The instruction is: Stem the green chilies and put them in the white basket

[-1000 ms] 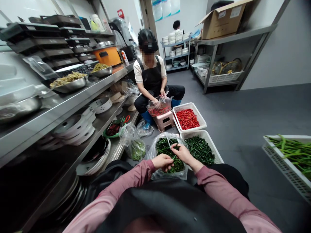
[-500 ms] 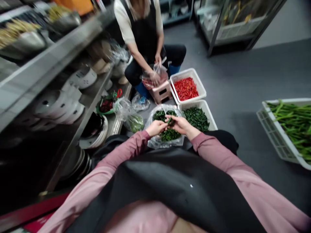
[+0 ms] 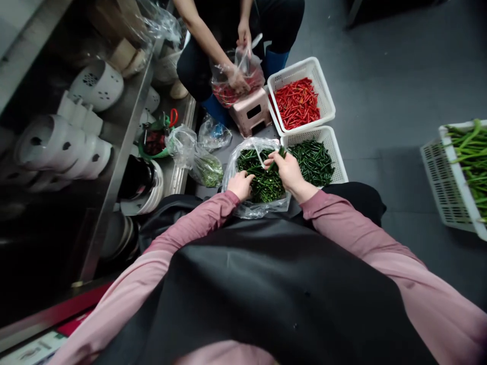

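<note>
Well left of the big clear bag (image 3: 259, 209): shelf (image 3: 127, 137) with white perforated pots (image 3: 101, 86). Closer to the big bag, on its left: green bowl (image 3: 163, 152) of dark red bits, then a small bag (image 3: 208, 170) of light green pieces, just beside it.

Your left hand (image 3: 240, 186) is at the big bag's left side, fingers bent towards the green chilies (image 3: 264, 186) inside. Thumb-finger gap is narrow; cannot tell if you're pinching one. Chilies lie just right of that hand.

Beyond the big bag: a co-worker's hand (image 3: 239, 81) inside a bag of red chilies (image 3: 218, 86), on a pink stool (image 3: 243, 114).

Your right hand (image 3: 287, 170) is over the big bag's right side, closed around dark green chilies (image 3: 282, 151) poking past the fingers. The bag's chilies lie below and left of it.

Just right of the big bag: white basket (image 3: 340, 157), more green chilies. Beyond the bag, to its right: second white basket (image 3: 327, 96), red chilies. Well right of it: crate (image 3: 449, 177) of long green stalks.
</note>
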The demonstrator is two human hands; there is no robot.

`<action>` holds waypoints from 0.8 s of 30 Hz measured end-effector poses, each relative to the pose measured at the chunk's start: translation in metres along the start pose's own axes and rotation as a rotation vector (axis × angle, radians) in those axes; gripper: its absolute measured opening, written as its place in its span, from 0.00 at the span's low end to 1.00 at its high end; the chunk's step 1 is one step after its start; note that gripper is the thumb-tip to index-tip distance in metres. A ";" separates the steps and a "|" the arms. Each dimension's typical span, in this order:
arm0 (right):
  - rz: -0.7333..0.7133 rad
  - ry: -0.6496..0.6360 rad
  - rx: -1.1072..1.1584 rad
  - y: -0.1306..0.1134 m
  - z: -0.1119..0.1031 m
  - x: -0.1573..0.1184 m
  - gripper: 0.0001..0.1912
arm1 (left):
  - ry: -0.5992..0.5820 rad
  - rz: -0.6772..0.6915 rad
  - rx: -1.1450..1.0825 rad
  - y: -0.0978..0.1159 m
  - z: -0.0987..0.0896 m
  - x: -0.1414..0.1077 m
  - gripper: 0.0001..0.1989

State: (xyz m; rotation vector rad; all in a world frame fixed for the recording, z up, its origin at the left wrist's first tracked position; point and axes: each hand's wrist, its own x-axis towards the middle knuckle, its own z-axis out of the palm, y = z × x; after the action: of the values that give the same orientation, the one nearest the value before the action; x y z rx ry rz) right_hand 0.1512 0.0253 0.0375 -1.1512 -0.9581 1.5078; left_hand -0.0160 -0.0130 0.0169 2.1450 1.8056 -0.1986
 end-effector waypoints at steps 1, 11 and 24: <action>0.118 0.033 0.095 0.000 -0.002 0.004 0.05 | -0.037 0.006 0.066 0.000 0.008 -0.003 0.16; 0.551 -0.030 0.234 -0.002 -0.011 0.005 0.03 | -0.236 -0.116 0.106 0.015 0.055 0.018 0.16; 0.382 -0.050 0.104 0.021 -0.015 -0.002 0.06 | -0.202 -0.204 -0.013 0.023 0.060 0.017 0.15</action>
State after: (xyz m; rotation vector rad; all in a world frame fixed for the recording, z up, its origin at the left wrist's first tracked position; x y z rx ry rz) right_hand 0.1611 0.0196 0.0145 -1.2752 -0.7076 1.8742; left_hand 0.0164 -0.0209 -0.0410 1.8555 1.8973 -0.4339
